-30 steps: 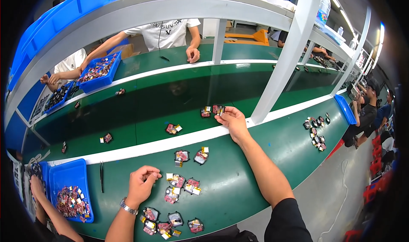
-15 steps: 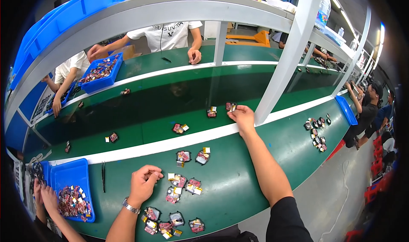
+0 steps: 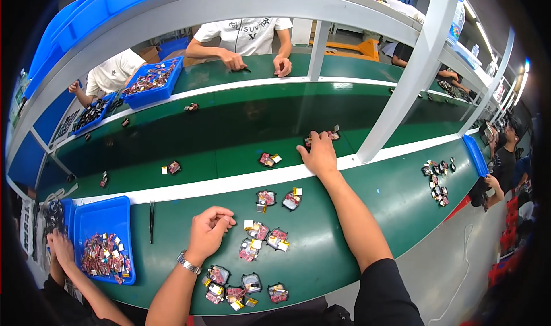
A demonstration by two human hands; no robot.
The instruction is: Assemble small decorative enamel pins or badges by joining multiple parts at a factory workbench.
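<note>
My right hand (image 3: pixel 319 152) reaches across the white rail onto the belt, thumb and fingers around a small black-framed circuit-board assembly (image 3: pixel 309 141). A second assembly (image 3: pixel 334 133) sits at its fingertips, partly covered. My left hand (image 3: pixel 211 231), with a metal watch at the wrist, hovers over the green near table. Its fingers are curled together, and nothing shows in them. To its right lie several similar assemblies (image 3: pixel 256 231) with red boards and white-and-yellow battery packs. More of these assemblies (image 3: pixel 235 294) are grouped at the near edge.
A blue bin (image 3: pixel 103 211) of red boards stands at left, with a neighbour's hands (image 3: pixel 60 248) beside it. Black tweezers (image 3: pixel 151 222) lie next to it. A grey post (image 3: pixel 404 79) rises right of my right hand. Another worker's hands (image 3: pixel 232 61) rest across the belt.
The view has shifted, so the scene sits farther right. My right hand has moved from the right-hand assembly to the left-hand one. The worker opposite has brought a hand to the tweezers there.
</note>
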